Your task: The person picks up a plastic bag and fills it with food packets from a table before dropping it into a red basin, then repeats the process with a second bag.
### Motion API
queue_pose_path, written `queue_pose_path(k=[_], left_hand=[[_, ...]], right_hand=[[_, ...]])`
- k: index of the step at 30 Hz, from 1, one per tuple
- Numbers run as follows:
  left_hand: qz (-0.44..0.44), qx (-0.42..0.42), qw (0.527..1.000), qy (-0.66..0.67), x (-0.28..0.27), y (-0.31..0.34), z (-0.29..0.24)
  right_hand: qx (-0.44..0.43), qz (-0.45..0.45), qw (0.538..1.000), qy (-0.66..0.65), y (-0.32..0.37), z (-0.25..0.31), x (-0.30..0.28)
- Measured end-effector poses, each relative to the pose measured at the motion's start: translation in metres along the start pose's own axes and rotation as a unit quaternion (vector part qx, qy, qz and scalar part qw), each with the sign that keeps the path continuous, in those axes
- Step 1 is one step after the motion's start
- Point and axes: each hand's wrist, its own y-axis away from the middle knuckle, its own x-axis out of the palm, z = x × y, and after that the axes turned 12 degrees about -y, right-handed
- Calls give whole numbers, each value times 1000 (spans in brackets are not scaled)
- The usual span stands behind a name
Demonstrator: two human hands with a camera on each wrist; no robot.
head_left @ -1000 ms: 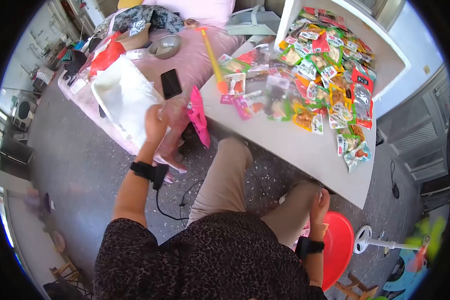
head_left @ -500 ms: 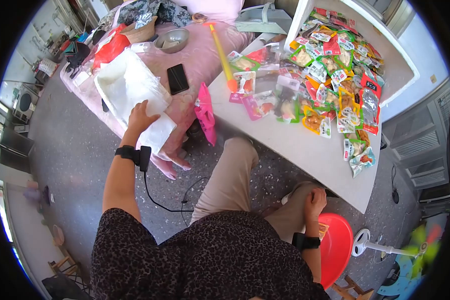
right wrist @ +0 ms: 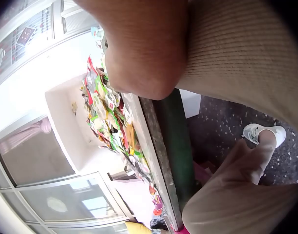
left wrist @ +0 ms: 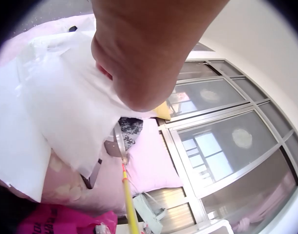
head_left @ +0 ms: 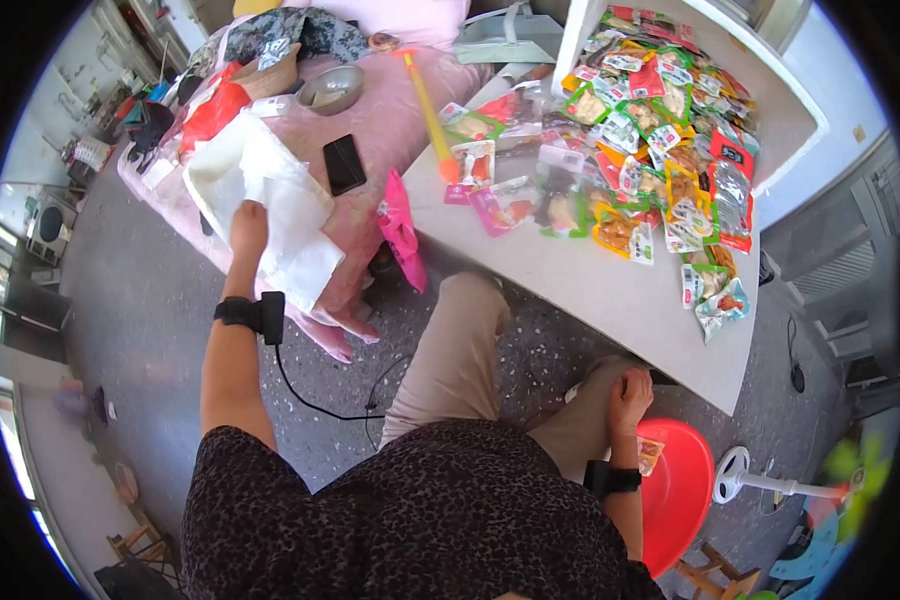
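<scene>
My left hand point(head_left: 249, 228) is over the white sheets point(head_left: 295, 240) on the pink-covered bed, fingers curled in and pinching the top sheet. In the left wrist view the heel of that hand point(left wrist: 141, 58) stands against the white sheet point(left wrist: 66, 97), and its fingertips are hidden. The sheets spill out over the edge of a white container point(head_left: 198, 180). My right hand point(head_left: 630, 397) rests on the knee beside the table corner, fingers loosely curled and holding nothing. The right wrist view shows this hand point(right wrist: 146, 58) against the trouser leg, its fingers out of sight.
Many food packets point(head_left: 650, 120) lie on the white table point(head_left: 610, 300) and in an open white box point(head_left: 795, 110). A phone point(head_left: 344, 165), metal bowl point(head_left: 332, 90) and pink bag point(head_left: 400, 235) are near the sheets. A red basin point(head_left: 675, 500) stands by my right arm.
My left hand has moved left over the sheets, and its spread fingers have closed on the top one. The right hand has stayed on the knee since half a second ago.
</scene>
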Motion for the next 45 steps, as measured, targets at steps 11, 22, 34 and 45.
queue_pose_path(k=[11,22,34,45], left_hand=[[-93,270,948,143,-78,53,-194],[212,210,909,290,55,150,-314],[160,144,892,397,68,156,-310],[175,139,881,417,68,154,-309]], right_hand=[[-1,-21,995,-102,-8,9,-7],[124,26,916,-380,-90,76,32],[12,137,990,-10,-209,131,115],[-157,47,986,-30,-205,102,142]])
